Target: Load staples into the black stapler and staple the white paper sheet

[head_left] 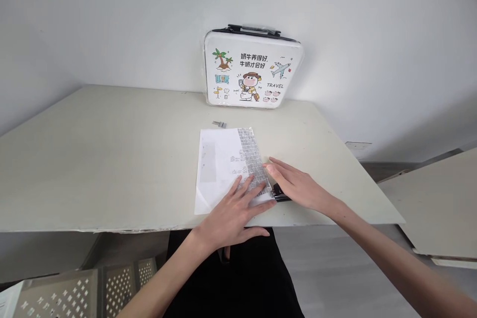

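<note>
Here's the left hand (233, 211), fingers spread open, resting over six o'clock of the printed papers (219, 159) on the worktop (112, 159)! At four o'clock, the right hand (300, 186), fingers extended, partly covers a black tool (282, 198); can't tell whether it grips. Cartoon case (253, 72) stands at twelve.
</note>
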{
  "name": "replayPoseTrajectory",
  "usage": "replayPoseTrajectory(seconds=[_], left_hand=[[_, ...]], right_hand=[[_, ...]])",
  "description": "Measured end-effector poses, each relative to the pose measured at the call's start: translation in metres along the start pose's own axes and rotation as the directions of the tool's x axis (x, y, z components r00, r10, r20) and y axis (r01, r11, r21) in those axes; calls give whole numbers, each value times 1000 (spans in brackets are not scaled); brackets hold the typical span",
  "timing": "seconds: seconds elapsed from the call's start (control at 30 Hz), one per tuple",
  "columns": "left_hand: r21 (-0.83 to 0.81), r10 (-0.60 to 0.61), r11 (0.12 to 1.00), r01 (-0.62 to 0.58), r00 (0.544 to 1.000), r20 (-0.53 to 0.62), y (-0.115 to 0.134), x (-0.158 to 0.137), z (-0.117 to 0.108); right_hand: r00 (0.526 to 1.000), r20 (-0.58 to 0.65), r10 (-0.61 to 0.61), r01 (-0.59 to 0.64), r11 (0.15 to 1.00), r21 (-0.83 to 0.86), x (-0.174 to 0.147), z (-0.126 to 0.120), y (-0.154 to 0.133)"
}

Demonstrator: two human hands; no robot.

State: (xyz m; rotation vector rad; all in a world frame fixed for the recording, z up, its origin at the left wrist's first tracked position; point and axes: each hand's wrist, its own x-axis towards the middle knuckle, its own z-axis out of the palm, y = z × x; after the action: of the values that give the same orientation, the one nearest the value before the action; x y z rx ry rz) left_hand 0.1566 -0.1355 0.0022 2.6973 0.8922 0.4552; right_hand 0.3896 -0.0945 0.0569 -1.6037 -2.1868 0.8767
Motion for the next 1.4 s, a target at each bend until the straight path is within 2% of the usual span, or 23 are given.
replayPoseTrajectory(seconds=[0.4, 0.77, 1.07, 1.4], left_hand=[[24, 17, 1000, -16, 999, -34, -2, 0, 5], [35, 23, 999, -21, 998, -57, -1, 0, 3], [37, 6, 999, -5, 999, -35, -1, -1, 3], [43, 24, 999, -21, 997, -77, -2, -2, 9]], right_hand=[[995, 71, 67, -57, 988, -144, -1, 0, -11], [995, 86, 58, -36, 970, -241, 3, 4, -11], [1000, 10, 9, -8, 990, -142, 1, -3, -2], [997, 47, 69, -62, 989, -132, 0, -3, -9]])
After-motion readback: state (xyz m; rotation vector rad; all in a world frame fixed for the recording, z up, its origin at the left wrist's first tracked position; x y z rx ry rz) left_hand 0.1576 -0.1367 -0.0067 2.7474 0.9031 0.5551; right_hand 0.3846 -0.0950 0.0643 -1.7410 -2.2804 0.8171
